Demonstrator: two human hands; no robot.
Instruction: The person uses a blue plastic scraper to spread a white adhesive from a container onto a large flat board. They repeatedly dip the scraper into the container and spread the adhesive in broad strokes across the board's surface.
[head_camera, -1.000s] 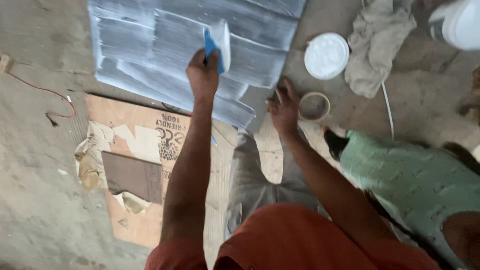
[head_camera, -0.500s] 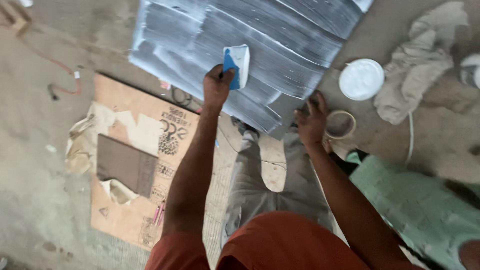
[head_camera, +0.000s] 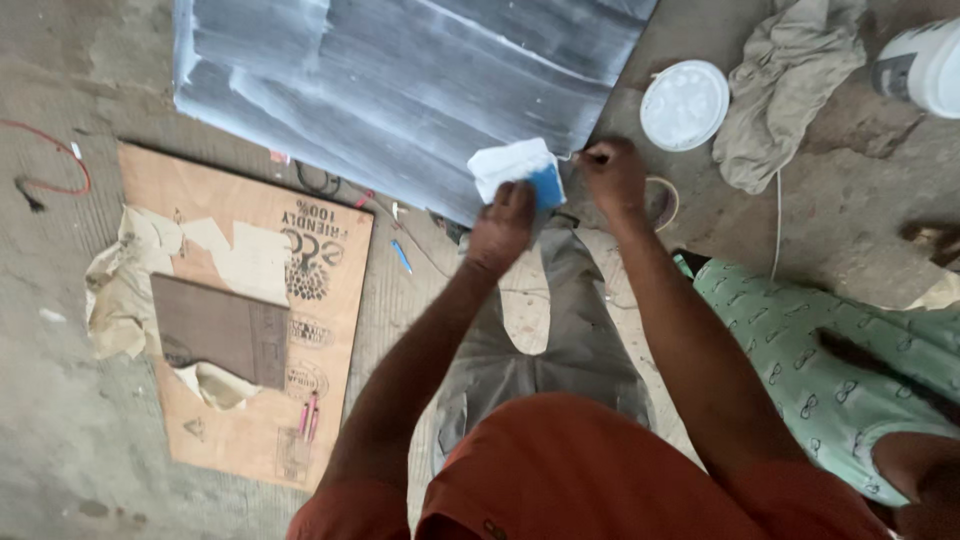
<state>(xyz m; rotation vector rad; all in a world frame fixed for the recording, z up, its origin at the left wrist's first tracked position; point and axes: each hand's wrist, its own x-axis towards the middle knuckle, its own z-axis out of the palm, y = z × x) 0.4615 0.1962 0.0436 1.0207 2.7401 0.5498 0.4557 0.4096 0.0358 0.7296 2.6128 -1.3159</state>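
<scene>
Fingers of the left hand are clenching a blue scraper, its white-smeared blade lying flat at the near edge of the dark board on the floor. The scraper is sitting just beyond the knuckles, so the board is stretching away up and to the left of the grip, its long streaks of white paste running roughly along that same slant. The right hand is pressing down just beside the scraper at the board's corner; its fingers are curled, though I cannot tell whether they are pinching anything. The left hand is the nearer one to the coated surface. A white lid and a crumpled rag are lying well apart to the right, and a cardboard sheet is lying to the left.
</scene>
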